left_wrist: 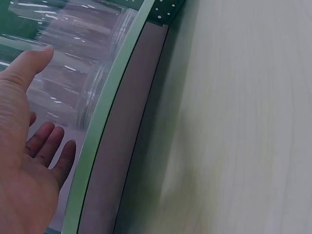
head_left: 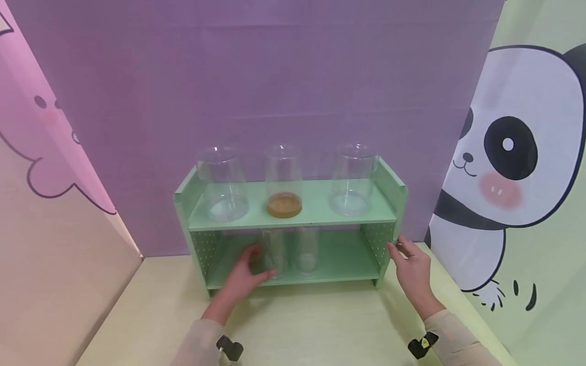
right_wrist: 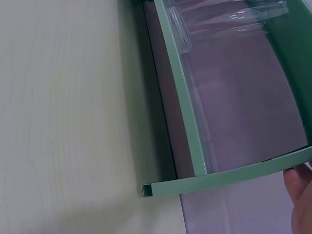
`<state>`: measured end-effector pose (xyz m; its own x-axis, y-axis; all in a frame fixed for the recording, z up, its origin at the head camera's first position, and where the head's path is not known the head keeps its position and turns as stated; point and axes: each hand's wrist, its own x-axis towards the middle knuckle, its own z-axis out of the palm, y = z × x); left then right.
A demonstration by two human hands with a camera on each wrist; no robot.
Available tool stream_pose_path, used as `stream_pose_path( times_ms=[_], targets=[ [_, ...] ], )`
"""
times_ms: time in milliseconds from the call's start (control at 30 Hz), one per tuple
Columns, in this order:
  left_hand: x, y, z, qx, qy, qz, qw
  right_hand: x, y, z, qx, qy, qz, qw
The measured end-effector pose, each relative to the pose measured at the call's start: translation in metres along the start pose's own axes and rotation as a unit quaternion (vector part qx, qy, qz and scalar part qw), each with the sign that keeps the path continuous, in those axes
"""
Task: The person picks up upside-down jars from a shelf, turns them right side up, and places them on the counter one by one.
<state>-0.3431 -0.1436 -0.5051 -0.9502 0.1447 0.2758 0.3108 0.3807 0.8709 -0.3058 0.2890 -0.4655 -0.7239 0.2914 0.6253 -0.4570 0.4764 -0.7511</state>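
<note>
At the lower board of a pale green two-tier shelf (head_left: 316, 206), a person's bare left hand (head_left: 244, 274) is holding its thumb and fingers wide apart, the fingers gently bent, just beside a tall, clear, colourless cylindrical tumbler (head_left: 277, 251). From here, one cannot tell whether skin is meeting the tumbler's wall. The person's bare right hand (head_left: 414, 269) is gripping narrowly, thumb and fingers pinching the front edge of the shelf's perforated green side panel (head_left: 392, 190).

The tumbler is standing upright immediately right of the left thumb, its thick, see-through base sitting near the board's front edge and its sides catching pale streaks of light. Just past it, farther from the left hand, a second clear cylindrical tumbler (head_left: 306, 254) is standing upright.

Above the left hand, on the upper board, a broad, clear vessel (head_left: 224, 188) is standing; beside it a narrower clear vessel (head_left: 284, 173) is showing a round brown disc (head_left: 284, 205) at its bottom. A third, broad transparent vessel (head_left: 352, 183) is standing up and inward from the right hand's grip.
</note>
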Motion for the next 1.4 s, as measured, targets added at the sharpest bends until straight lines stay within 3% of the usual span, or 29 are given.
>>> stream_pose_path(
  times_ms=[800,1400],
  targets=[
    [0.006,0.003,0.011,-0.019,0.013,-0.005,0.9997,-0.001,0.001,0.000,0.010,-0.005,0.003,1.000],
    [-0.022,0.009,0.006,-0.032,-0.015,0.023,0.9991,-0.001,0.001,0.000,-0.009,0.000,0.005,1.000]
  ],
)
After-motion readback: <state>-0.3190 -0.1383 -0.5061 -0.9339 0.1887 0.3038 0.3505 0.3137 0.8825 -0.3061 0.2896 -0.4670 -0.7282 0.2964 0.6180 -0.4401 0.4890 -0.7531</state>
